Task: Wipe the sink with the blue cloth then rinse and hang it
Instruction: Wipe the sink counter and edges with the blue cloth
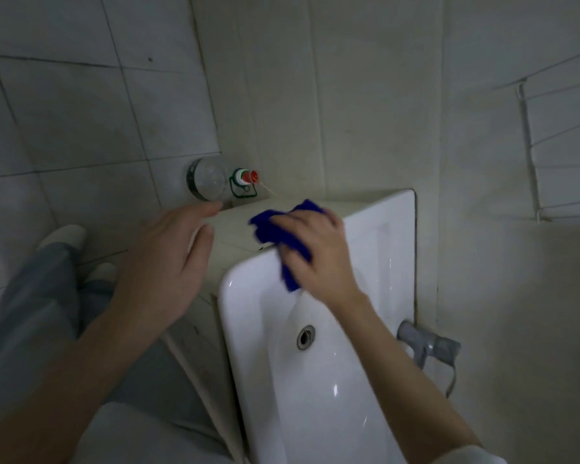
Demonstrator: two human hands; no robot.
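Tiled bathroom, dim. Your right hand (315, 252) grips the cloth (272, 222) on the far rim of the sink (245, 303); left hand (161, 262) spread, hovering beside. Risk: a wide swipe could clip the bottle (211, 182) near the ledge (231, 229).

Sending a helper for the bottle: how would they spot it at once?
Start at the white sink; past the tiled ledge on its left, where floor tiles meet the wall, sits the bottle. It alone has a clear body and a red cap.

Glossy sink (318, 390) — fuzzy cloth (292, 242), matt tiles (81, 112)
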